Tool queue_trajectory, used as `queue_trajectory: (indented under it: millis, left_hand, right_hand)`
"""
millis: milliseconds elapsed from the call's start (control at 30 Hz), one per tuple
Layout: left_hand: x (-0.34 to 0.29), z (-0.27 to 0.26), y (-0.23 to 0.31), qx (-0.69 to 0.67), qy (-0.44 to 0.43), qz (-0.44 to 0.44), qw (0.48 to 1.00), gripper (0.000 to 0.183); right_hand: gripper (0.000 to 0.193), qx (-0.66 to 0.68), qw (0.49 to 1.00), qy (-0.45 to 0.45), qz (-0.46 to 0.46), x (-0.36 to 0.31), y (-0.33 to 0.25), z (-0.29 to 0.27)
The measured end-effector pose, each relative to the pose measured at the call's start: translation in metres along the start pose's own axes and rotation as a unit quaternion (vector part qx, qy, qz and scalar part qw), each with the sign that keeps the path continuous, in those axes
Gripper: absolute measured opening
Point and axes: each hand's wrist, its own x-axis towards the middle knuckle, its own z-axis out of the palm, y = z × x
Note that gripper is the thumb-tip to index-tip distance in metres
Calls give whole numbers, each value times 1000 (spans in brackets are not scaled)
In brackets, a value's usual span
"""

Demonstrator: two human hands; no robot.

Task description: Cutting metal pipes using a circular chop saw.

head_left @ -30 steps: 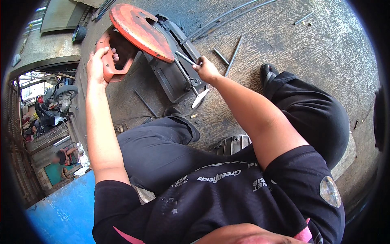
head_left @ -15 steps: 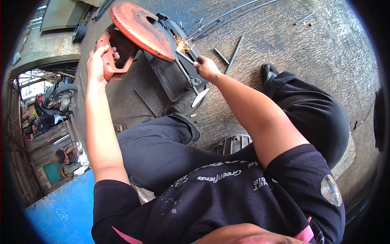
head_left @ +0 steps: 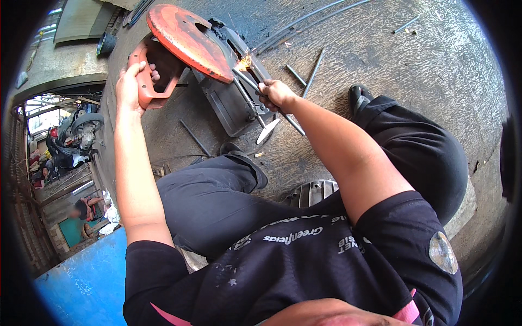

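Note:
My left hand [head_left: 129, 89] is wrapped round the orange D-shaped handle [head_left: 145, 93] of a cut-off saw. The saw's round orange blade guard [head_left: 187, 41] is scuffed and tilts over its dark metal base [head_left: 225, 111]. Between finger and thumb, my right hand [head_left: 278, 96] grips a thin metal rod [head_left: 294, 125]. One end of that rod reaches to the guard's lower edge, and the other sticks out below my hand. Small orange sparks [head_left: 244, 63] fly beside the guard; the blade's contact is hidden. A clamp screw with a pale crank [head_left: 267, 131] stands near my right hand.
Cut rod pieces [head_left: 315, 73] lie on the rough floor right of the saw, another rod [head_left: 194, 137] lies left of its base. Long bent rods [head_left: 304, 20] extend behind. A blue panel [head_left: 81, 280] is at lower left; a motorcycle [head_left: 76, 136] and a person [head_left: 88, 207] are farther left.
My right hand has shifted its grip on the rod, whose rear end now shows below the hand. The spark spray looks smaller. My left hand stays on the saw handle.

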Motion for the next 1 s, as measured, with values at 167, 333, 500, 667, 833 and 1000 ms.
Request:
queue_trajectory:
  millis: [167, 333, 500, 667, 833, 1000]
  left_hand:
    - [-3, 2, 3, -1, 1, -8, 1000, 34]
    - [-7, 5, 2, -24, 25, -26, 999, 33]
    - [-4, 2, 1, -36, -7, -17, 999, 40]
    - [-2, -1, 0, -45, -21, -15, 999, 41]
    - [-5, 1, 1, -42, -4, -16, 999, 41]
    - [-6, 2, 2, -42, -9, -14, 999, 40]
  right_hand:
    - [26, -23, 999, -4, 32, -1, 3, 1]
    - [30, -84, 996, 28, -2, 7, 9, 2]
    - [37, -218, 970, 97, -44, 16, 7, -7]
    - [34, -275, 945, 147, -100, 13, 5, -7]
    - [29, -232, 959, 132, -91, 12, 4, -3]
    - [27, -322, 918, 172, -151, 20, 10, -3]
